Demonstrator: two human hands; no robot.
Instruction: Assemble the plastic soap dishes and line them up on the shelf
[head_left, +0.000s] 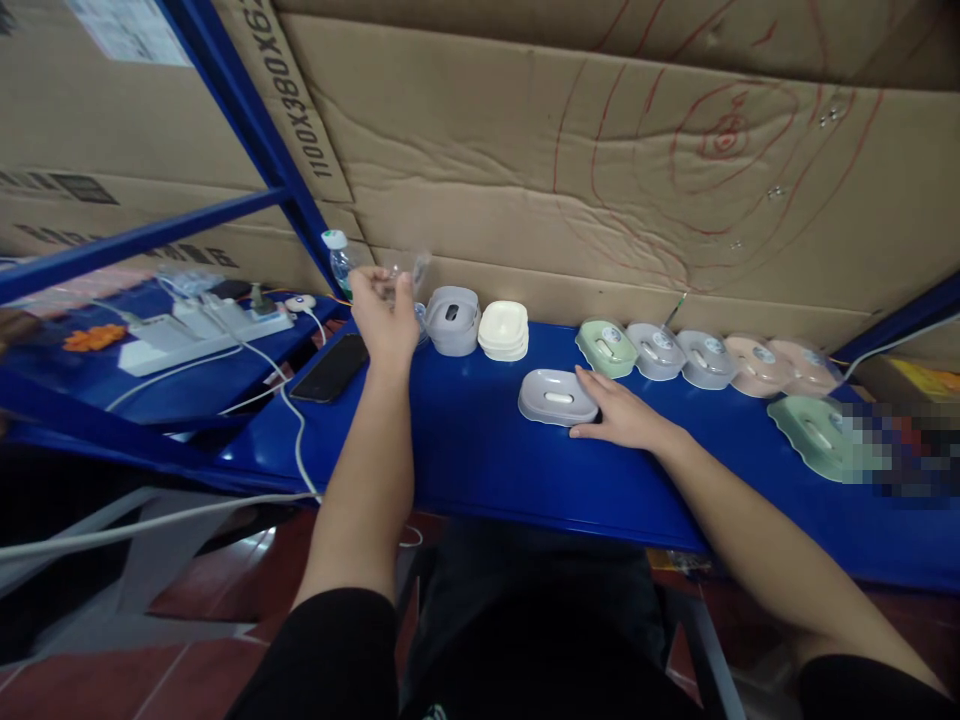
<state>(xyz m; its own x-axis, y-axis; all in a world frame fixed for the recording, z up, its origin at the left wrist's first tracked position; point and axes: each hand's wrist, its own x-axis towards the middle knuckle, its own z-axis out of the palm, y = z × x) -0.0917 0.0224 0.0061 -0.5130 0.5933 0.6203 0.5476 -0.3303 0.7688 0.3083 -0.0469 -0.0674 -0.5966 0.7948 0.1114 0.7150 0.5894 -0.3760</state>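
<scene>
My left hand (386, 315) is raised at the left end of the blue table, its fingers pinched on a thin clear plastic piece (417, 268) whose kind I cannot make out. At mid-table, my right hand (619, 408) grips the right end of a grey soap dish (553, 398), thumb at the front and fingers behind. The dish stands on the table and has a pale oval slot on top. Behind it are a stack of grey trays (453, 325) and a stack of cream trays (503, 332). Partly covered by my left hand is a water bottle (341, 262).
A row of similar dishes, including a green dish (606, 347), runs along the cardboard wall (480, 150). Another green dish (814, 432) stands far right. A black phone (331, 368) lies left, near a white cable (296, 440) and a power strip (206, 335).
</scene>
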